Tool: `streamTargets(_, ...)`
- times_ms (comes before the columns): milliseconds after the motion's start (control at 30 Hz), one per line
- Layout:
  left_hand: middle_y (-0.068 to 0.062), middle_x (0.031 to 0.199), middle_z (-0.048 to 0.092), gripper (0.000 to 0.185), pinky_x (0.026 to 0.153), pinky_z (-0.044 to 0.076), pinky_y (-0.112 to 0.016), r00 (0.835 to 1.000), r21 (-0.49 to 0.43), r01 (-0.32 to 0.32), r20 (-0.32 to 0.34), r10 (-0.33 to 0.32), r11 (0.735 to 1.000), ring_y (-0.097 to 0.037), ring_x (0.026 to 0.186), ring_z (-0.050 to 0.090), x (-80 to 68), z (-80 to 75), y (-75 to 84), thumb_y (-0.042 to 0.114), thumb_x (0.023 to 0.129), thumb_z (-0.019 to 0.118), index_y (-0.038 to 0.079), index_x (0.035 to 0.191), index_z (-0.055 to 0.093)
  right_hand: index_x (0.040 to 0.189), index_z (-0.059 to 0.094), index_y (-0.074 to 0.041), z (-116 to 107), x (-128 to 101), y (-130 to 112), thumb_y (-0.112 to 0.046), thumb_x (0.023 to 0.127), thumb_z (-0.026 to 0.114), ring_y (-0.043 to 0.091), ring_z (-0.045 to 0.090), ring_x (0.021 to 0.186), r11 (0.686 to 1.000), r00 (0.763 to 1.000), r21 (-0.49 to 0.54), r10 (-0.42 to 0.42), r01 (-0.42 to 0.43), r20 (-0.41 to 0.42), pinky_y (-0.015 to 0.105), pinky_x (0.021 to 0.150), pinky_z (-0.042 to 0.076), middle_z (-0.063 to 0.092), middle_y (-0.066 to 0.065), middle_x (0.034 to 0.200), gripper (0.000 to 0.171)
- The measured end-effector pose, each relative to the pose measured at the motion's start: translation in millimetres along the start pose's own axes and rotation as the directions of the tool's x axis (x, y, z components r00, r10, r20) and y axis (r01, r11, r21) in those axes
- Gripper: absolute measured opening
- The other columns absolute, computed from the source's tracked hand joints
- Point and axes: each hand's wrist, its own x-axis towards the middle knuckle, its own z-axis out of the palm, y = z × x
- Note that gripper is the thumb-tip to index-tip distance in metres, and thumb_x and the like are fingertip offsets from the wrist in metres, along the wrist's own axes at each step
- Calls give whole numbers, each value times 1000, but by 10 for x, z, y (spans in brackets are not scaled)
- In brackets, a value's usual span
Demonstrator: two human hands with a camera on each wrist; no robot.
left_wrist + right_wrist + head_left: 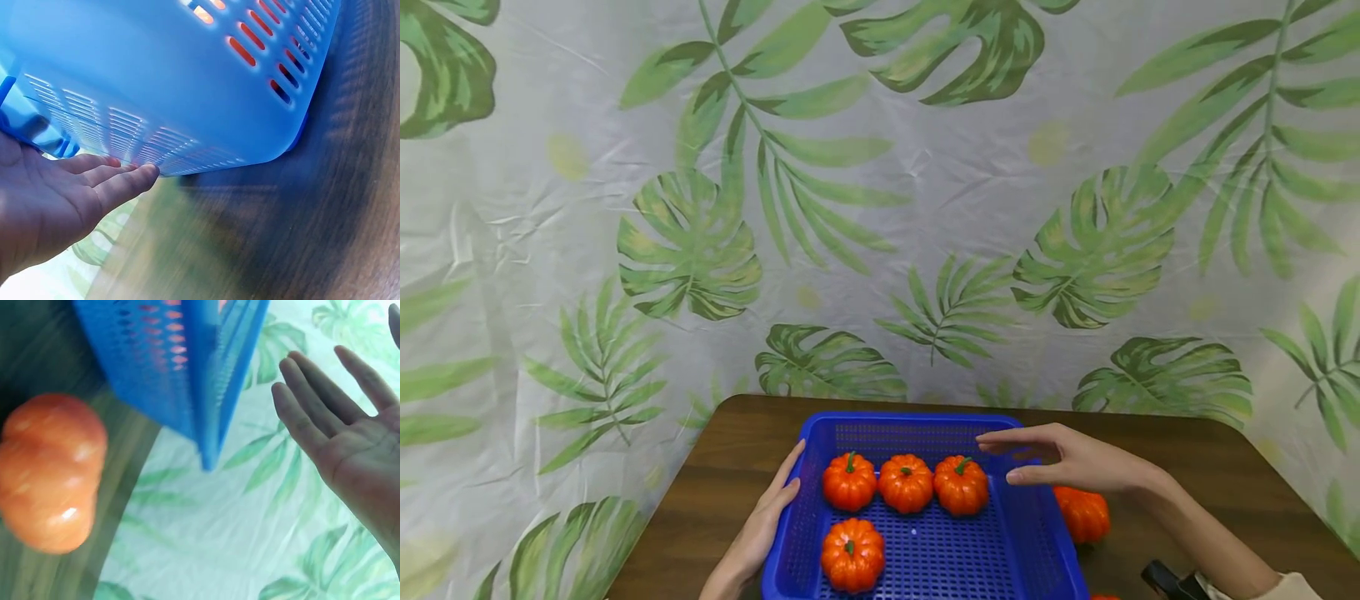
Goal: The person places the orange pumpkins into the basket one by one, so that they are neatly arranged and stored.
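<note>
1. A blue perforated basket (1037, 542) is seen on a dark wooden table (1225, 467), set before a backdrop (880, 208) printed with green leaves.
2. Four small orange pumpkins are held in the basket: three in a row (906, 483) toward the far side, one (852, 554) nearer the person.
3. The basket's left wall is touched by the left hand (760, 533), whose fingers (125, 181) are laid out straight against the plastic, nothing being gripped.
4. The right hand (1067, 458) is held open and empty above the basket's right rim, fingers extended.
5. A fifth pumpkin (1082, 514) is left on the table just outside the right wall, partly hidden beneath the right hand.
</note>
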Motion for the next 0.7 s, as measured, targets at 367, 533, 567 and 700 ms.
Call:
streamTargets(367, -14, 175, 0, 58, 104, 50, -34, 1000, 3, 17, -18, -17, 1000, -33, 141, 44, -9, 6, 14, 34, 115, 23, 27, 168, 0, 151, 55, -24, -33, -420, 268, -22, 104, 64, -5, 49, 136, 997, 987, -47, 61, -69, -147, 20, 103, 46, 57, 9, 152, 48)
streamTargets(533, -15, 175, 1, 58, 103, 50, -34, 999, 6, 26, -20, -26, 1000, -34, 140, 45, -6, 21, 22, 35, 115, 23, 28, 168, 0, 149, 56, -25, -64, -591, 381, -20, 102, 66, -1, 53, 135, 992, 975, -107, 42, -67, -219, 20, 98, 48, 62, 2, 148, 48)
streamTargets(567, -15, 175, 0, 58, 103, 50, -35, 1000, 4, 26, -16, -26, 1000, -33, 140, 45, -5, 23, 24, 35, 115, 23, 28, 168, 0, 149, 56, -27, -69, -624, 398, -21, 102, 66, -3, 52, 134, 989, 972, -124, 45, -76, -232, 20, 97, 49, 62, 0, 147, 48)
streamTargets(700, -15, 175, -1, 59, 103, 51, -36, 1000, -1, 27, -2, -27, 1000, -30, 139, 48, -7, 20, 31, 35, 115, 23, 28, 168, -2, 149, 55, -30, -81, -736, 471, -21, 102, 66, -8, 50, 132, 982, 964, -158, 58, -102, -260, 20, 94, 50, 61, -6, 147, 49)
